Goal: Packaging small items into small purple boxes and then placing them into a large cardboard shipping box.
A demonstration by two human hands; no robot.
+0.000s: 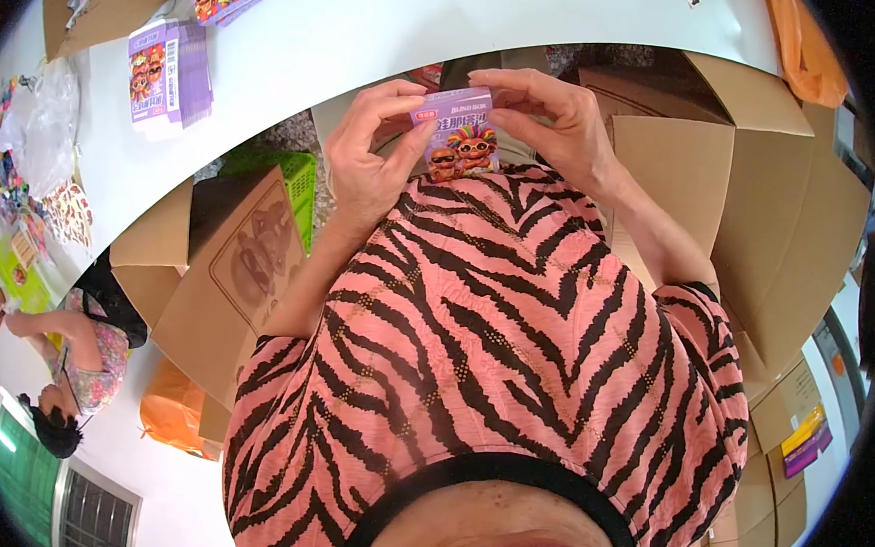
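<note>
a small purple carton, smooth-faced and printed with bright-haired cartoon figures, is held up between both hands, just above the lap; its inside is hidden. the left hand has it pinched, thumb on the printed face. the right hand is curved at the upper right corner, thumb by the edge, forefinger over the top — whether it grips there, i cannot tell.

a brown cardboard box with a printed side stands to the left, beside a lattice-walled green plastic crate; a larger open box spreads its stiff flaps on the right. on the smooth white table sit two stacks of thin purple cartons and a crumpled clear plastic bag — contents unclear.
</note>
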